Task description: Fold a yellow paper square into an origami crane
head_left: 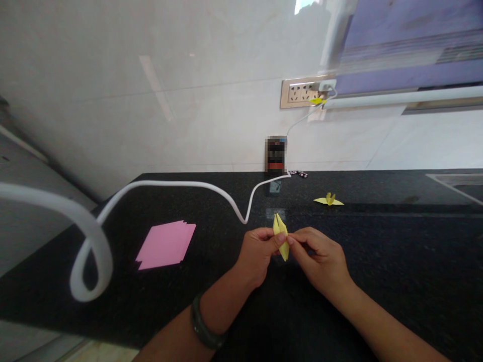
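Note:
A small piece of folded yellow paper, long and pointed with a slit at its upper end, is held above the dark countertop. My left hand pinches it between thumb and fingers from the left. From the right, my right hand pinches its edge with thumb and forefinger. Beyond my right hand, a finished-looking yellow origami crane with spread wings rests on the counter. To the left lies a loose stack of pink paper sheets.
A phone, its screen blurred, leans on the tiled wall. A thick white cable loops over the counter at left. A wall socket holds a plugged charger. A sink edge shows at far right.

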{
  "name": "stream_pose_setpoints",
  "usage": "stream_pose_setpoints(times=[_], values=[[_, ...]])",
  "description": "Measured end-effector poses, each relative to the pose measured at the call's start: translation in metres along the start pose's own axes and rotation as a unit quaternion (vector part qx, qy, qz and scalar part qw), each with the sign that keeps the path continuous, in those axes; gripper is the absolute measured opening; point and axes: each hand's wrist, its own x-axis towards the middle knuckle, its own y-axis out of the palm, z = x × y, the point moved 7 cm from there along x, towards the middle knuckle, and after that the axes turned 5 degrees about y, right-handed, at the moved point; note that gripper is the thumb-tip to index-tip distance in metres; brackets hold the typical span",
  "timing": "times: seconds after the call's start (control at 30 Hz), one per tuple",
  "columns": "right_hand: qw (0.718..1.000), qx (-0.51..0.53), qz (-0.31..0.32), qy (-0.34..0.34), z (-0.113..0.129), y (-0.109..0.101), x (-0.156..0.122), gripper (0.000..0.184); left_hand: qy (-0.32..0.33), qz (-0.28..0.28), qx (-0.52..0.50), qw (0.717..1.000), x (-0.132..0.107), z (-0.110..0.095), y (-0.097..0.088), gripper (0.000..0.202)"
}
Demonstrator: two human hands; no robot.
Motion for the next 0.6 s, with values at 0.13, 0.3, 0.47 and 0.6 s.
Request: stream_pose_setpoints(times=[0.13, 0.3, 0.47, 0.6], values=[[0.989, 0.083, 0.026, 0.116, -0.017, 0.002, 0.002, 0.014, -0.022, 0.031, -0.015, 0.999, -0.001, 0.002, 0.003, 0.022], [0.949, 0.221, 0.116, 0.193, -0.027, 0.014, 0.003, 0.02, -0.064, 0.105, -0.042, 0.992, -0.004, 0.003, 0.013, 0.024], [0.94, 0.227, 0.126, 0.22, -0.029, 0.013, 0.003, 0.018, -0.085, 0.13, -0.031, 0.987, -0.006, 0.005, 0.015, 0.026], [0.943, 0.209, 0.128, 0.227, -0.028, 0.012, 0.003, 0.016, -0.095, 0.123, -0.013, 0.988, -0.006, 0.009, 0.011, 0.024]])
